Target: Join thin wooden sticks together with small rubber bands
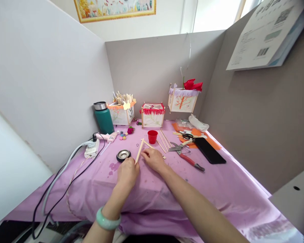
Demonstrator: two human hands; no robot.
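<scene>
My left hand is closed round the lower end of a pair of pale wooden sticks, which point up and slightly right. Close beside it, my right hand rests low over the cloth with its fingers bent near the sticks; whether it pinches anything small is hidden. Another wooden stick lies slanted just beyond my right fingertips. A red cup stands behind the hands, with several loose sticks to its right. Left of the sticks lies a round black-rimmed metal lid.
Pruning shears and a black phone lie at right. A green bottle, glue gun and power strip with cables are at left. Decorated boxes stand behind; another hangs at right.
</scene>
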